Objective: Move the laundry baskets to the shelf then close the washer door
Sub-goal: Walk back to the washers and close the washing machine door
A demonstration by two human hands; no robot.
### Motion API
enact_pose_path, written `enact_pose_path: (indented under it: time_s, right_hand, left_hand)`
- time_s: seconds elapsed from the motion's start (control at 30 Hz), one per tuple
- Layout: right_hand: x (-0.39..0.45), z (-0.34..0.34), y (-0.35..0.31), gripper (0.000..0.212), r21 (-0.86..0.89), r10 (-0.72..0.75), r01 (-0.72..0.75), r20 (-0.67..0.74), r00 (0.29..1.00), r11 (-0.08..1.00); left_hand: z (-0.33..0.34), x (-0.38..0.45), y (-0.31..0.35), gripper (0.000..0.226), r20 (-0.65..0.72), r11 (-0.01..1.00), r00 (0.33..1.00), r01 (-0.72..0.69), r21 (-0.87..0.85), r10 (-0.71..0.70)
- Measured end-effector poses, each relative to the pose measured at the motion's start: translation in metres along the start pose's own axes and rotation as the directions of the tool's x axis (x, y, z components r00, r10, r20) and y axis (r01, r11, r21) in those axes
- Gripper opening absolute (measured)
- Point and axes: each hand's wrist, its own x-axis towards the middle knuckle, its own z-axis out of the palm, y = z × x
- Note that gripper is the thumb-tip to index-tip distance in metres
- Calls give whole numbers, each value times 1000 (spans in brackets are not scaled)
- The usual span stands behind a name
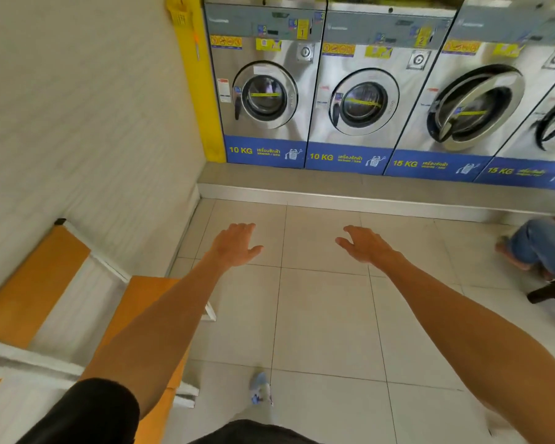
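Both my arms reach forward over the tiled floor. My left hand (236, 243) and my right hand (364, 243) are open and hold nothing. A row of steel front-load washers stands ahead on a raised step. The third washer, marked 15 KG, has its round door (476, 107) swung ajar. The two 10 KG washers (265, 97) on its left have their doors closed. An orange-and-white shelf (45, 283) stands at my left against the wall. No laundry basket is in view.
A grey step (334, 187) runs along the foot of the washers. A person in jeans (539, 248) sits on a dark stool at the right edge. A yellow pillar (202, 84) marks the left corner. My foot (261, 387) shows on the tiles below.
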Motion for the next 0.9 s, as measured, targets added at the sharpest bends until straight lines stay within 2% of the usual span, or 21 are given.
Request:
enact_pose_path:
  time_s: [0.23,0.53,0.77,0.9]
  right_hand:
    - [148,-49,25,65,54,82,-82,11,997,995]
    - [355,-99,136,65,8,158,-160,122,980,987]
    - [501,-170,216,63,14,116,-120,157,981,993]
    - [578,-203,242,64,31,107,-113,160,981,993]
  left_hand:
    - [-43,167,-17,75,40,997,999,-16,74,14]
    - [-58,401,9,77,48,992,999,-14,124,9]
    - [-75,558,45,75,7,999,1000,-2,39,2]
    - [-85,641,57,77,12,998,1000,2,68,-2]
